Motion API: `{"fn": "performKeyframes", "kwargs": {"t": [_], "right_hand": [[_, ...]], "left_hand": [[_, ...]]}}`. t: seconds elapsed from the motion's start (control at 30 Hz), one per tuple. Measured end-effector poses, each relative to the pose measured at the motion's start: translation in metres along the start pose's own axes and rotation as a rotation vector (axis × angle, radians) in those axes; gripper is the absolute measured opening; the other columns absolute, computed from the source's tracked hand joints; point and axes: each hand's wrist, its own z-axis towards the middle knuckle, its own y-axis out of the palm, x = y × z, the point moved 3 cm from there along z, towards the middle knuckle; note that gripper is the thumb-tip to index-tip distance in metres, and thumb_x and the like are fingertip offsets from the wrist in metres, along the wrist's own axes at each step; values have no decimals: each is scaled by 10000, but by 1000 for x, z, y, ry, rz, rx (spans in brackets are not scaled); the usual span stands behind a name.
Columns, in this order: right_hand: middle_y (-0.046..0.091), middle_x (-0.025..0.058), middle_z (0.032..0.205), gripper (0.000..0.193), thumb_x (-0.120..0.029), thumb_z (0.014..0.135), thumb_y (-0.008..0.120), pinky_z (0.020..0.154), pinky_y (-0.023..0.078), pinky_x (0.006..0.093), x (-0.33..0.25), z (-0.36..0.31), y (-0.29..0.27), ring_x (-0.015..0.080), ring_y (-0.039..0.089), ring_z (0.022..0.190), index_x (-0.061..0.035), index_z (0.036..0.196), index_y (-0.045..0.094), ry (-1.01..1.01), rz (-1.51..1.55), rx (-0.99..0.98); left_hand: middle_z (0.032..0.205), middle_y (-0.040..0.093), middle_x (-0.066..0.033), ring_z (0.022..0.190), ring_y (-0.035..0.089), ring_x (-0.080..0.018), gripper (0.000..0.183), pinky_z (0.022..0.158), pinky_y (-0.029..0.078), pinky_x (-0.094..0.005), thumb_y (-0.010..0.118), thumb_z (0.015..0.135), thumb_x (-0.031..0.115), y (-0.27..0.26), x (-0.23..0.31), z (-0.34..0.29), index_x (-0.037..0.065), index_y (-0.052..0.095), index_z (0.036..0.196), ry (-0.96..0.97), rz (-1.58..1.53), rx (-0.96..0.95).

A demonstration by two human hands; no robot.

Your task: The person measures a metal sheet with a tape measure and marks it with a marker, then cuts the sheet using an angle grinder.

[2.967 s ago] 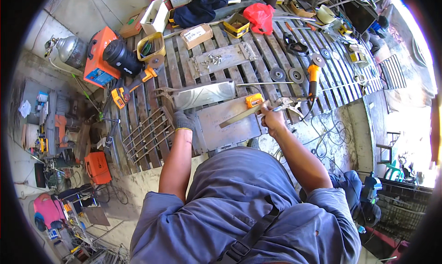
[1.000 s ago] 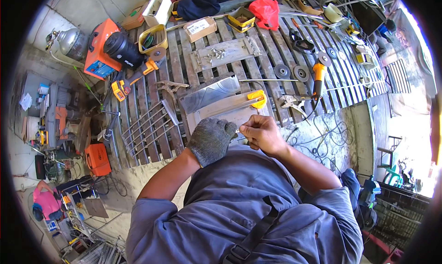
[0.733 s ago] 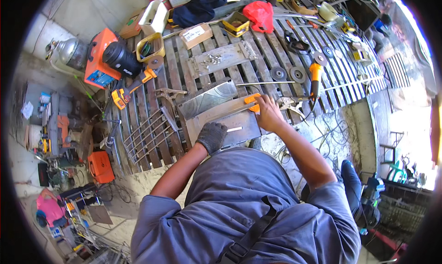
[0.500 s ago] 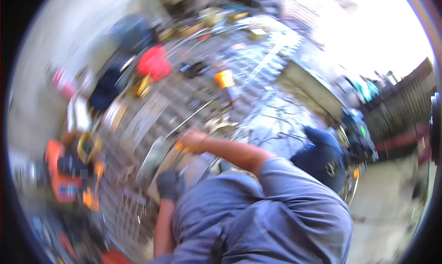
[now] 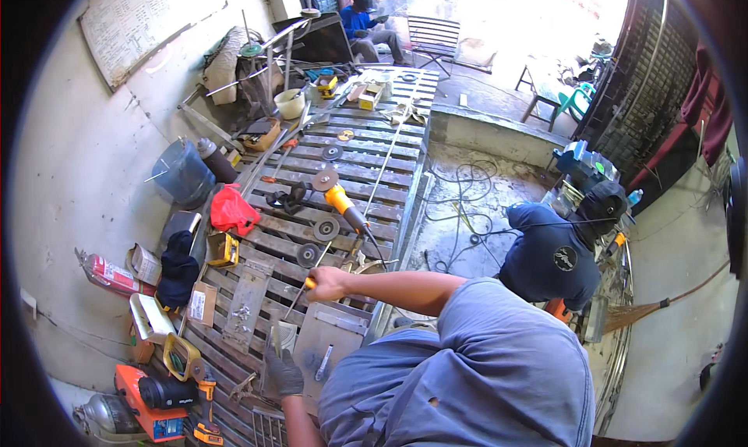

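Observation:
My bare right hand [image 5: 330, 283] is closed round a small tool with an orange handle [image 5: 311, 282]. A thin rod [image 5: 295, 300] slants past its fingers; whether it belongs to the tool I cannot tell. Lower left, my left hand [image 5: 285, 374], in a dark grey glove, grips the lower end of a narrow flat metal strip [image 5: 276, 335]. Between and below the hands lies a grey metal plate [image 5: 335, 328] with a small pale tool on it. Beyond my right hand, a yellow angle grinder [image 5: 340, 201] rests on the slatted table [image 5: 366, 152] near several loose discs [image 5: 326, 229].
A co-worker [image 5: 545, 252] in dark clothes crouches close on my right, by cables [image 5: 467, 205] on the floor. Another person [image 5: 365, 28] sits beyond the table. Along the left wall stand a blue bucket [image 5: 184, 174], a red bag [image 5: 232, 210] and an orange machine [image 5: 144, 400].
The view has steadied and swung, so more of the doorway and both other people show. My left hand sits lower, farther from my right hand, which still grips the orange-handled tool.

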Motion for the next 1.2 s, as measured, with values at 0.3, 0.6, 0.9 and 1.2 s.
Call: {"fn": "performKeyframes", "kwargs": {"t": [0.3, 0.6, 0.9, 1.2], "right_hand": [[748, 142, 947, 723, -409, 852, 776, 859, 521, 467, -163, -111, -8, 371, 708, 901, -51, 1387, 446, -501, -205, -349], [726, 215, 1018, 502, -184, 931, 574, 945, 536, 481, -131, -92, -1, 427, 695, 1002, -25, 1401, 498, -495, -273, -550], [602, 103, 612, 307, -250, 1003, 637, 548, 447, 388, -62, -99, -5, 182, 576, 541, 0, 826, 652, -159, -226, -551], [487, 79, 725, 248, -129, 1005, 634, 626, 392, 346, -105, -74, -26, 163, 467, 671, 29, 817, 596, -338, 4, -269]], "left_hand": [[745, 595, 39, 601, 546, -56, 212, 518, 432, -252, 729, 994, 292, -45, 97, -20, 104, 681, 909, -182, -1012, -230], [681, 515, 38, 511, 453, -73, 237, 470, 353, -250, 708, 997, 345, -102, 58, -68, 130, 608, 987, -333, -1317, -89], [764, 611, -35, 501, 400, -100, 590, 475, 337, -296, 518, 1026, 626, -195, 61, -80, 78, 698, 1150, -11, -1863, 131], [849, 655, -49, 570, 574, -143, 598, 482, 424, -274, 530, 1051, 532, -160, 49, -96, -4, 642, 1292, -296, -1517, -21]]}}
